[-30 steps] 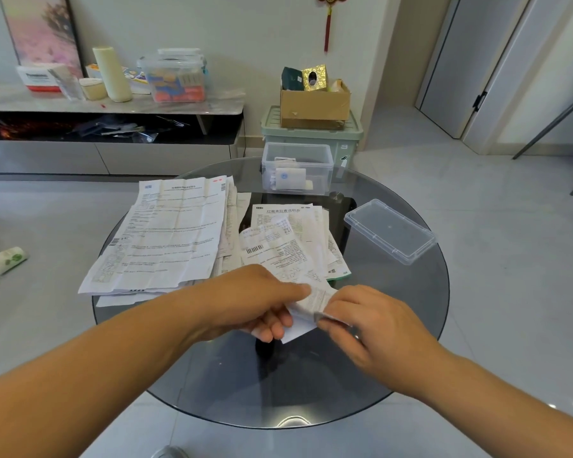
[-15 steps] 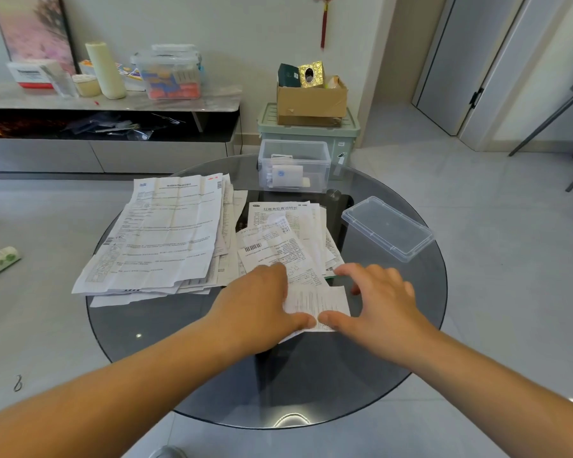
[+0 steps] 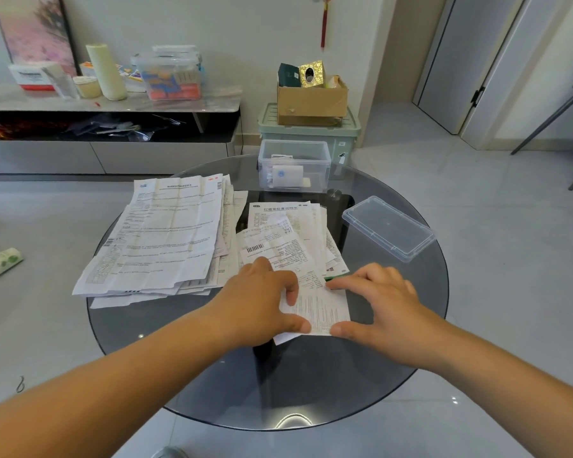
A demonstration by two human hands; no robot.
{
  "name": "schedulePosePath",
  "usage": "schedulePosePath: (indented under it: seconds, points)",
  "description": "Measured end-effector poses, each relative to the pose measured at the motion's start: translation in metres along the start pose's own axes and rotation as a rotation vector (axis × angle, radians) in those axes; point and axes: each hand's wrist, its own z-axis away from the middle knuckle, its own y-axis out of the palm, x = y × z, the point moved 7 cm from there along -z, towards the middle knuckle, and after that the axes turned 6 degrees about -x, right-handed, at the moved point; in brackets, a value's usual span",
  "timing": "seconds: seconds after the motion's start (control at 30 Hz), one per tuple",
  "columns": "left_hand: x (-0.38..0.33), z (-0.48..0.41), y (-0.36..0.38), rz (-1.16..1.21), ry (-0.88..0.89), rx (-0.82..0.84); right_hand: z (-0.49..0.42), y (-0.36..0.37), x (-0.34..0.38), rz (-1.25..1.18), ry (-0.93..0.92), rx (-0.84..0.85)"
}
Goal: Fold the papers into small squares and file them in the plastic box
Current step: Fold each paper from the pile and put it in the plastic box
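A printed paper (image 3: 321, 309), partly folded, lies flat on the round glass table (image 3: 394, 358) near its front. My left hand (image 3: 262, 302) presses on the paper's left side, thumb at its near edge. My right hand (image 3: 381, 305) touches its right edge with forefinger and thumb, fingers spread. Behind lie a small stack of leaflets (image 3: 288, 236) and a large pile of unfolded sheets (image 3: 166, 236). The clear plastic box (image 3: 293, 166) stands open at the table's far edge with a few folded papers inside.
The box's clear lid (image 3: 389, 228) lies on the table's right side. Beyond the table stand a green bin (image 3: 344, 140) carrying a cardboard box (image 3: 311, 99), and a low shelf (image 3: 113, 104) with containers. A wad of paper (image 3: 2, 261) lies on the floor at left.
The paper was lifted and pinched between both hands a second ago; it now lies flat on the glass, and both hands have opened and moved forward to press it down.
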Motion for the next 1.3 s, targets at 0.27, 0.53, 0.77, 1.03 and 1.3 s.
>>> schedulePosePath:
  seconds: [0.27, 0.53, 0.77, 1.03, 1.3]
  points:
    - [-0.019, -0.001, -0.011, 0.202, 0.132, -0.039, -0.003, 0.001, -0.002, -0.046, -0.035, 0.027]
    - [-0.023, -0.007, -0.013, 0.146, 0.110, -0.038, 0.011, 0.002, 0.024, -0.073, -0.214, -0.028]
    - [-0.014, -0.004, -0.014, 0.374, -0.041, 0.063, 0.018, 0.002, 0.029, -0.080, -0.242, 0.004]
    - [-0.010, 0.016, 0.001, 1.033, -0.390, 0.348, 0.022, 0.002, 0.034, 0.013, -0.278, -0.075]
    - [-0.014, 0.027, -0.001, 0.575, -0.142, 0.350, 0.017, 0.002, 0.023, -0.106, -0.110, -0.109]
